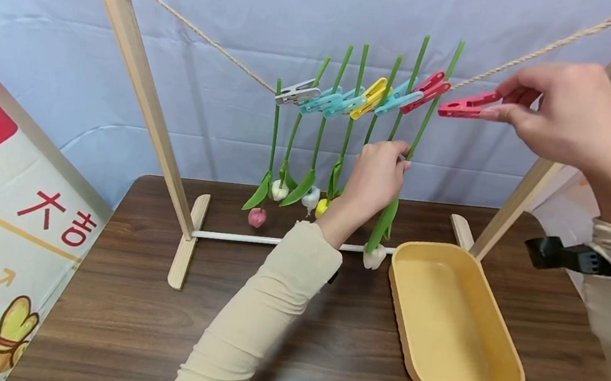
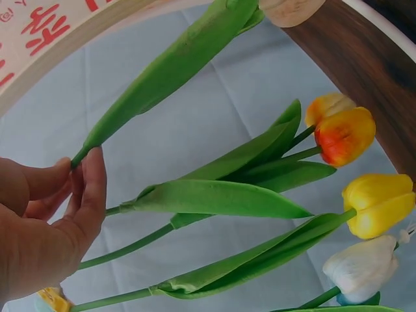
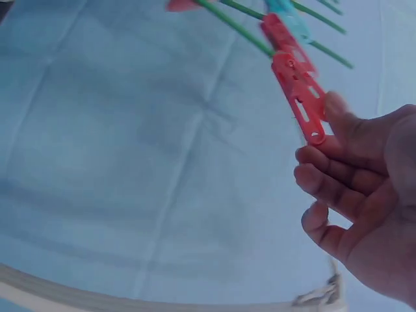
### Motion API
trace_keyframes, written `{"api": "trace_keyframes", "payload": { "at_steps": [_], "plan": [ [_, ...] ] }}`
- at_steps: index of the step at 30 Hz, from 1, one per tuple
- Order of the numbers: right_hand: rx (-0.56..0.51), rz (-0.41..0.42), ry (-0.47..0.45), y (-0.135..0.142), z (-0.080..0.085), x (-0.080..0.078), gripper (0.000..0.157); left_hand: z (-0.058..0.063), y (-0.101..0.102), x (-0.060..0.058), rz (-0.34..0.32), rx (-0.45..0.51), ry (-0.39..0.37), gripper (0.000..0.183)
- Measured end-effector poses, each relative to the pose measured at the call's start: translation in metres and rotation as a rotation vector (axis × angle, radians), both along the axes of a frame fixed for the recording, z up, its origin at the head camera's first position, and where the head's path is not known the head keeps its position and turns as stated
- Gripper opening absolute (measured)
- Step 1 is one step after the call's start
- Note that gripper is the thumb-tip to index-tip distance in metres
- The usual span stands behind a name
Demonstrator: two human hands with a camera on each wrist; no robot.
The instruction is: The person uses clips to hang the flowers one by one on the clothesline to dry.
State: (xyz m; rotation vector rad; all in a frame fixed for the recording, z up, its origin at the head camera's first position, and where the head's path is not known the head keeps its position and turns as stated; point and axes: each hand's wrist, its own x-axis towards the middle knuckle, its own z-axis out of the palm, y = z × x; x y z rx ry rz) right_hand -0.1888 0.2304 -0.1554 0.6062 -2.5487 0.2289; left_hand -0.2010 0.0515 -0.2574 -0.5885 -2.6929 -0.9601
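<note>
My left hand [image 1: 372, 176] pinches the green stem of a pale tulip [image 1: 374, 257], which hangs head down at the right end of the row. In the left wrist view, thumb and fingertips grip that stem just below its long leaf [image 2: 172, 65]. Up at the right, my right hand [image 1: 569, 113] pinches a red clothespin [image 1: 465, 106] by its handle end, its tip close to the upper stem. Several other tulips hang upside down from a twine rope [image 1: 209, 41], held by grey, blue, yellow and red clothespins, such as the yellow clothespin [image 1: 371, 99].
The rope spans two wooden posts [image 1: 147, 109] joined low down by a white rod [image 1: 238, 237]. A yellow plastic basin [image 1: 401, 318] stands on the brown wooden table [image 1: 115, 320] at the right. Behind hangs a pale blue cloth [image 1: 247, 8].
</note>
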Motion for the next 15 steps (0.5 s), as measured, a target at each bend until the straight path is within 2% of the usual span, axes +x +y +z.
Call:
{"api": "trace_keyframes", "payload": {
  "at_steps": [7,11,15],
  "plan": [
    [0.053,0.017,0.135,0.005,0.012,-0.019,0.014,0.002,0.000,0.000,0.011,0.001,0.005,0.019],
    [0.088,0.029,0.208,0.006,0.013,-0.023,0.014,0.003,0.000,0.000,0.017,0.002,-0.001,0.020],
    [0.110,0.012,0.201,-0.002,0.017,-0.020,0.012,0.003,-0.001,0.000,0.033,-0.009,0.004,0.021]
  ]
}}
